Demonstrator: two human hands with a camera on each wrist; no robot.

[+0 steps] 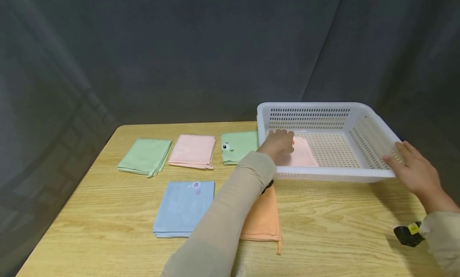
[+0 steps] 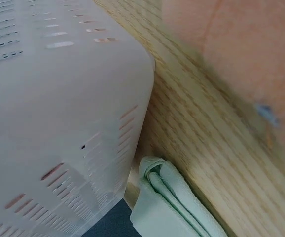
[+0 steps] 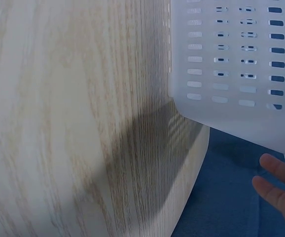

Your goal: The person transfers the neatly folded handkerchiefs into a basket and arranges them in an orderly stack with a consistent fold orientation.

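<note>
My left hand (image 1: 278,143) reaches over the left side of a white plastic basket (image 1: 320,171). Its fingers curl down at the left edge of a folded pink towel (image 1: 303,154) inside, gripping that edge; the fingertips are hidden. A little red mark shows on this towel beside the knuckles. At the basket's front right corner, my right hand (image 1: 417,169) holds the rim, thumb on the inner side and fingers outside. Two right fingers (image 3: 275,195) also show in the right wrist view, spread beneath the rim.
Left of the basket lie folded towels: green with an eye design (image 1: 240,145), pink (image 1: 192,150), another green (image 1: 145,155), blue (image 1: 183,209) and orange (image 1: 262,217). My left forearm crosses over the orange one. Dark curtains (image 1: 187,57) stand behind the wooden table (image 1: 108,225).
</note>
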